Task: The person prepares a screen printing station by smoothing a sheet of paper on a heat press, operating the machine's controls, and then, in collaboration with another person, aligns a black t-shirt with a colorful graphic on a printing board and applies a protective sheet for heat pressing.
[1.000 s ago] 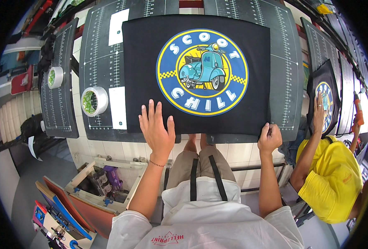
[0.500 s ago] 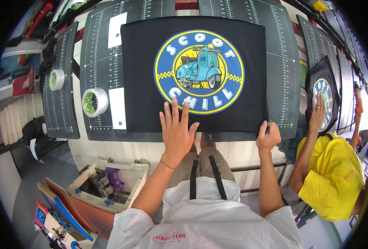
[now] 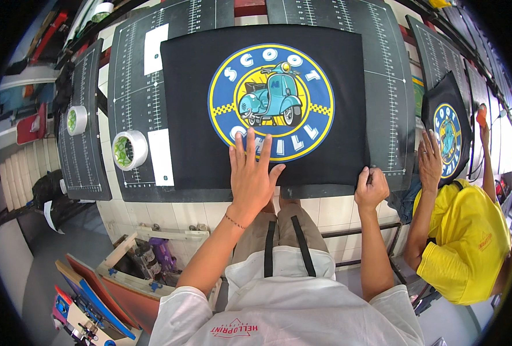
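A black fabric panel [image 3: 181, 115] lies flat over a dark board [image 3: 394, 115] with white ruler markings. On it is a round blue and yellow print [image 3: 319, 121] showing a turquoise motor scooter. My left hand [image 3: 252, 176] rests on the fabric with its fingers spread, the fingertips covering part of the print's lower lettering. At the lower right corner of the fabric, my right hand [image 3: 372, 185] is closed, pinching the edge. White cards [image 3: 161, 155] with small target marks lie along the fabric's left side.
A roll of clear tape [image 3: 140, 151] stands left of the cards, and another tape roll [image 3: 78, 120] sits on the neighbouring board. Below left is a wooden frame [image 3: 117, 254] with bottles inside. At right, a person in yellow [image 3: 464, 242] works beside a similar printed black fabric [image 3: 426, 106].
My left hand has slid slightly right and up over the print's lower rim; my right hand keeps its place. The co-worker's near hand has shifted left, off their print. The whole view has tilted slightly.
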{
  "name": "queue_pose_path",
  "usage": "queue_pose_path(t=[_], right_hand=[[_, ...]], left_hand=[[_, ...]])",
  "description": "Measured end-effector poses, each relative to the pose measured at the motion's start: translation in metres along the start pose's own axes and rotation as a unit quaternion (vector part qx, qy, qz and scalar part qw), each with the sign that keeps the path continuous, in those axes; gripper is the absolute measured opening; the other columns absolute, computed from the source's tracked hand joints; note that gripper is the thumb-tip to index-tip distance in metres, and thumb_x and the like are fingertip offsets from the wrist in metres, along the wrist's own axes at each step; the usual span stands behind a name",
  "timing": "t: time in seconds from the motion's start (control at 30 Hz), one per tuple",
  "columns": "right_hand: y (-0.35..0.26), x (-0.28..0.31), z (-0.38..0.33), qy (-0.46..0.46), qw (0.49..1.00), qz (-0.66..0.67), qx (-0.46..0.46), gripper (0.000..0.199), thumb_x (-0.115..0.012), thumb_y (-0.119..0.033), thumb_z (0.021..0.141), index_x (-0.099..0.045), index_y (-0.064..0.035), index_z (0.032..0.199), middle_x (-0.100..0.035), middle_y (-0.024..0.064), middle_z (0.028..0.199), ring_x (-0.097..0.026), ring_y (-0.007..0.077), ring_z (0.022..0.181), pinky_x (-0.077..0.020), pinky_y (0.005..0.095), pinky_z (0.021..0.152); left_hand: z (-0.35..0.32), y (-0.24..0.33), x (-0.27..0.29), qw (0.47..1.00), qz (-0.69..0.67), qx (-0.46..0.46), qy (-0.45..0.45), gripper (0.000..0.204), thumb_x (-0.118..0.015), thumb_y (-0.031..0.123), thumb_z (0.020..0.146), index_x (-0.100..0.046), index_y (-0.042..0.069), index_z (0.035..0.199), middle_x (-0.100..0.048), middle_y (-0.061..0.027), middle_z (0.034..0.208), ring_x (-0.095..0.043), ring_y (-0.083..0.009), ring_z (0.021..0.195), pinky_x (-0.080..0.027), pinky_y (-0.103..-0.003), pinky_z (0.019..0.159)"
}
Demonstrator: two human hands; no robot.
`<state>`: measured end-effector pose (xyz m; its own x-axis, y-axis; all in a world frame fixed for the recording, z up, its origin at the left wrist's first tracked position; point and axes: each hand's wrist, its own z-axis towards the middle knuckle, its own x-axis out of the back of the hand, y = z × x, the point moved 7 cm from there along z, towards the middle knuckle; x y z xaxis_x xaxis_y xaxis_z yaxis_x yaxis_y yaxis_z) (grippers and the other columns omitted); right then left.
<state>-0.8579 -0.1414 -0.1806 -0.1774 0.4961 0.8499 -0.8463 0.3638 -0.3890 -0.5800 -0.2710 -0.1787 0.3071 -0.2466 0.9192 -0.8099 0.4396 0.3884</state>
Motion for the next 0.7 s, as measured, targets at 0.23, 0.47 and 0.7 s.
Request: queue_pose_path(t=[0.23, 0.47, 0.7], right_hand=[[-0.001, 0.0, 0.001, 0.005, 1.0, -0.002, 0.001, 0.022, -0.066, -0.012, 0.082, -0.053, -0.0055, 0.066, -0.053, 0.0094, 0.06, -0.053, 0.0287, 0.054, -0.0397, 0.0392, 0.051], [0.002, -0.002, 0.0, -0.005, 1.0, 0.002, -0.011, 0.022, -0.067, -0.011, 0.08, -0.053, -0.0056, 0.065, -0.052, 0.0096, 0.06, -0.052, 0.0294, 0.054, -0.0391, 0.039, 0.05], [0.001, -0.002, 0.003, -0.015, 1.0, -0.004, -0.009, 0.021, -0.067, -0.012, 0.08, -0.054, -0.0055, 0.066, -0.052, 0.0103, 0.06, -0.053, 0.0306, 0.055, -0.039, 0.0405, 0.051]], left_hand=[[0.037, 0.036, -0.013, 0.996, -0.013, -0.088, 0.013, 0.072, -0.045, 0.052, 0.098, -0.036, -0.001, 0.146, -0.03, -0.0239, 0.153, -0.026, -0.0483, 0.141, -0.023, -0.06, 0.113], [0.092, 0.066, -0.022, 0.99, -0.026, -0.134, 0.043, 0.074, -0.055, 0.047, 0.094, -0.036, -0.005, 0.143, -0.032, -0.0274, 0.15, -0.029, -0.0482, 0.139, -0.025, -0.056, 0.113], [0.165, 0.082, -0.024, 0.984, -0.01, -0.137, 0.112, 0.071, -0.05, 0.047, 0.096, -0.04, -0.007, 0.141, -0.036, -0.0263, 0.149, -0.03, -0.0445, 0.14, -0.024, -0.055, 0.114]])
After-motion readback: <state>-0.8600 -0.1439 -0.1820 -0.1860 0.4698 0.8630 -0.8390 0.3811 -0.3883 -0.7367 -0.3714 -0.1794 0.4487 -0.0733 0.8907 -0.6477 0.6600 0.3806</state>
